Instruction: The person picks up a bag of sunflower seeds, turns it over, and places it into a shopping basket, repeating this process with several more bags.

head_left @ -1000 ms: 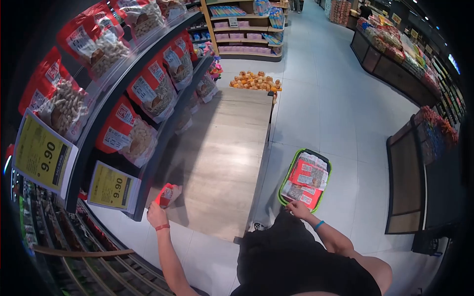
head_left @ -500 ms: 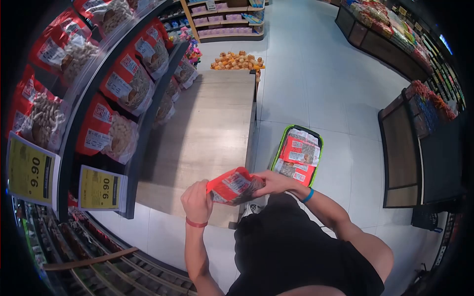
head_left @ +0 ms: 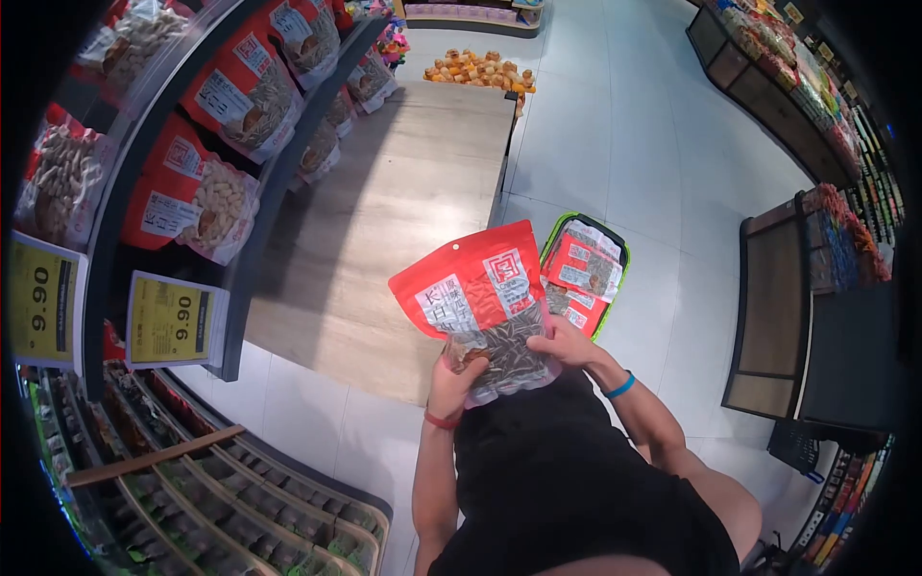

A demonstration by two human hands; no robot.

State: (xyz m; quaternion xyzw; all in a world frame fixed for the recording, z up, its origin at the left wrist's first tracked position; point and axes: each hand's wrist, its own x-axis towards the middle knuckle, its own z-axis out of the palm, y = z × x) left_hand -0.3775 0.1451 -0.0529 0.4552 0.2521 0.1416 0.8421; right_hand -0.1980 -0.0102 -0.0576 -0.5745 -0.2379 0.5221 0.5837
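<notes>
A red and clear bag of sunflower seeds [head_left: 514, 346] is held up in front of my body, its printed label facing me and its red top edge tilted away. My left hand [head_left: 455, 387], with a red wristband, grips the lower left side, thumb on the front. On the lower right side, my right hand [head_left: 569, 344], wearing a blue wristband, pinches the bag with its thumb on the front. The fingers behind the bag are hidden. Past my right hand, a green-rimmed shopping basket [head_left: 626, 261] stands on the floor with similar red bags lying in it, partly covered by the held bag.
Dark shelves [head_left: 252, 206] with red bags of nuts and seeds rise at left, with yellow price signs [head_left: 176, 322] in front. A wooden platform [head_left: 384, 202] lies beside them. Sloped bins [head_left: 259, 490] fill the lower left. Display stands [head_left: 768, 317] line the right.
The bag has been turned from nearly flat to face me, label upright. Both hands have moved right to its lower sides. The view has shifted slightly, and the basket holds the same bags.
</notes>
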